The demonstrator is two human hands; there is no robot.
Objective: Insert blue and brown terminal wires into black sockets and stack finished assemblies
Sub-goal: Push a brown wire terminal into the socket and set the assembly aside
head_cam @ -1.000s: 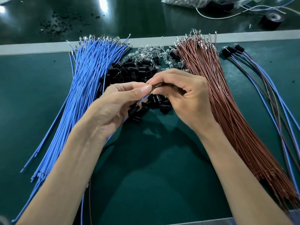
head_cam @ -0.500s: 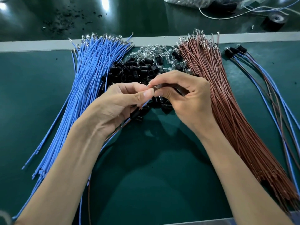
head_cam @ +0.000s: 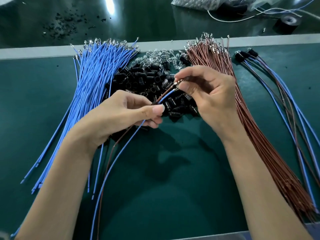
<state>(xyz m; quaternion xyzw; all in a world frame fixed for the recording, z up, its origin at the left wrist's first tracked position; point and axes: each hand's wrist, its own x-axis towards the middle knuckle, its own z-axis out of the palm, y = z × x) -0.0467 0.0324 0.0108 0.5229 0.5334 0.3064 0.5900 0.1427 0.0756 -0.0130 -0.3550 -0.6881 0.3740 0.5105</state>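
Observation:
My left hand [head_cam: 124, 115] pinches one blue wire [head_cam: 110, 167] and one brown wire [head_cam: 108, 161] together, and their tails hang down toward me. My right hand [head_cam: 209, 96] pinches the metal terminal ends of the same pair [head_cam: 174, 84] above the pile of black sockets [head_cam: 149, 84]. A thick bundle of blue wires [head_cam: 90, 87] lies to the left and a bundle of brown wires [head_cam: 249, 129] to the right. Finished assemblies [head_cam: 245, 55] with black sockets lie at the far right. Whether my right hand also hides a socket I cannot tell.
Small clear bulbs [head_cam: 161, 55] lie behind the sockets. A grey strip [head_cam: 34, 52] marks the mat's far edge. Beyond it sit a black tape roll [head_cam: 286, 25], a plastic bag [head_cam: 207, 4], a white cord and black scraps [head_cam: 67, 26].
My hands have drawn apart. The left hand slid down the wire pair toward me, and the right hand rose slightly with the terminal ends, exposing a short stretch of both wires.

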